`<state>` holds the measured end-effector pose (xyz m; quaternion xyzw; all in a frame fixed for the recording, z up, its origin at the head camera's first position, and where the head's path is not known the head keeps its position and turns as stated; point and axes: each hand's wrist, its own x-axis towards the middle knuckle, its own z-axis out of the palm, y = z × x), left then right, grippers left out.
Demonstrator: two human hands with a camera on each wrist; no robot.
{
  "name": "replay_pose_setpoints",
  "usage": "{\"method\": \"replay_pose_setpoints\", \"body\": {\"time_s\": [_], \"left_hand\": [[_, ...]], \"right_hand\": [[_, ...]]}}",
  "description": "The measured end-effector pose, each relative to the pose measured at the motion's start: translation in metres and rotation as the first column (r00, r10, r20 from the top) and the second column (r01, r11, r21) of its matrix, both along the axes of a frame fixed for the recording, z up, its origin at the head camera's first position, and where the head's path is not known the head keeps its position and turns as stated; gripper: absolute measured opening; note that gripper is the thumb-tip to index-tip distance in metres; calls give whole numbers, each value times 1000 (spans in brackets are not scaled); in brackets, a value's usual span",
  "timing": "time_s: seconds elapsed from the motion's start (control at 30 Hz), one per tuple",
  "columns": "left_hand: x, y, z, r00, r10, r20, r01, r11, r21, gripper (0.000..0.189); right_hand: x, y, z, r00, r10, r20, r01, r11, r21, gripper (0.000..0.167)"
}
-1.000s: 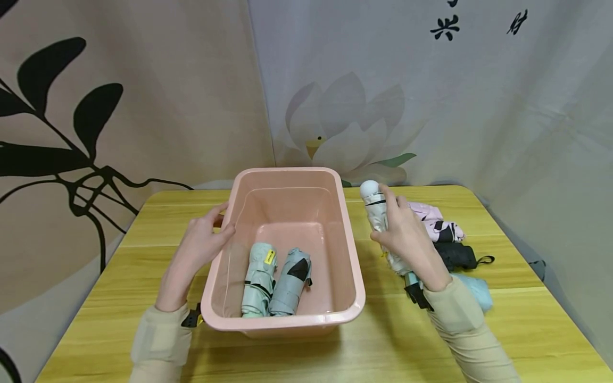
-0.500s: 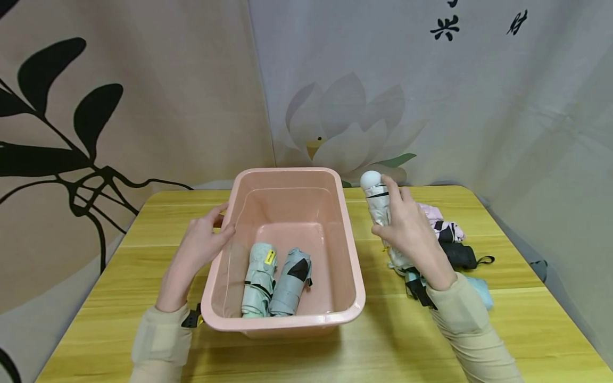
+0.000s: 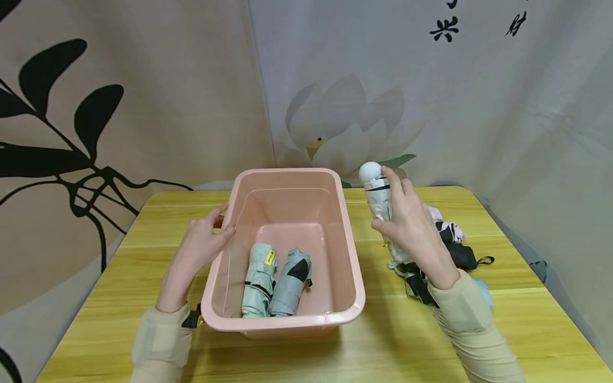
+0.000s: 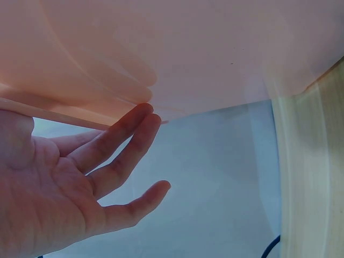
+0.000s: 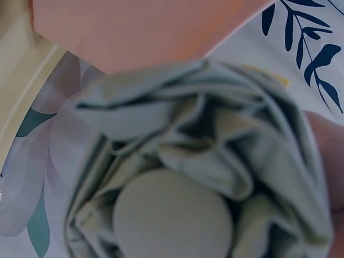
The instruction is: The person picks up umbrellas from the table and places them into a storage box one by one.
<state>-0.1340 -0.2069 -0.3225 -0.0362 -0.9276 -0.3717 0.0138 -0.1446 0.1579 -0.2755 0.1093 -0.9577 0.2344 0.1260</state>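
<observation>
My right hand [image 3: 412,234] grips a folded pale grey-white umbrella [image 3: 378,199] above the table, right of a pink plastic basin [image 3: 351,250]. The umbrella slants with its round white handle end at the top; its rolled fabric [image 5: 177,91] fills much of the right wrist view. With fingers under the rim outside, my left hand [image 3: 206,236] holds the basin's left edge; the fingers [image 4: 129,145] touch the outer wall in the left wrist view. Inside the basin lie two folded umbrellas side by side, one mint green [image 3: 258,282] and one grey-blue [image 3: 290,284].
Behind my right hand lie a pink patterned umbrella [image 3: 450,232], a black one [image 3: 464,257] and a light blue one [image 3: 483,291], partly hidden. All are on a yellow wooden table [image 3: 383,351]. A printed curtain [image 3: 191,96] hangs behind the table.
My right hand has lifted the pale umbrella a little, its handle end rising, and moved slightly right, away from the other umbrellas. The left hand and the basin have stayed put.
</observation>
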Motion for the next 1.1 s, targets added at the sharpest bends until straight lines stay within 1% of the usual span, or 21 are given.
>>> {"method": "replay_pose_setpoints", "body": {"time_s": [0.17,0.37,0.47,0.6,0.77,0.9,1.1], "left_hand": [[0,0,0,1000,0,-1,0,1000,0,59],[0,0,-1,1000,2,-1,-2,1000,2,59],[0,1,-1,1000,8,-16,-8,1000,-1,59],[0,1,0,1000,8,-30,-9,1000,-8,58],[1,1,1,1000,-2,-19,2,1000,-7,59],[1,1,2,1000,1,-19,-1,1000,-10,59],[0,1,1,1000,-1,-16,1,1000,-8,59]], "right_hand": [[1,-1,4,999,21,-45,-21,1000,-12,97],[2,-4,8,996,33,-77,-35,999,-24,96],[2,-6,9,995,40,-96,-42,999,-24,96],[3,-8,11,991,54,-124,-57,998,-20,96],[4,-11,13,983,82,-163,-86,996,-13,97],[3,-14,16,980,101,-172,-104,995,-9,97],[3,-19,20,971,143,-192,-139,990,32,96]]}}
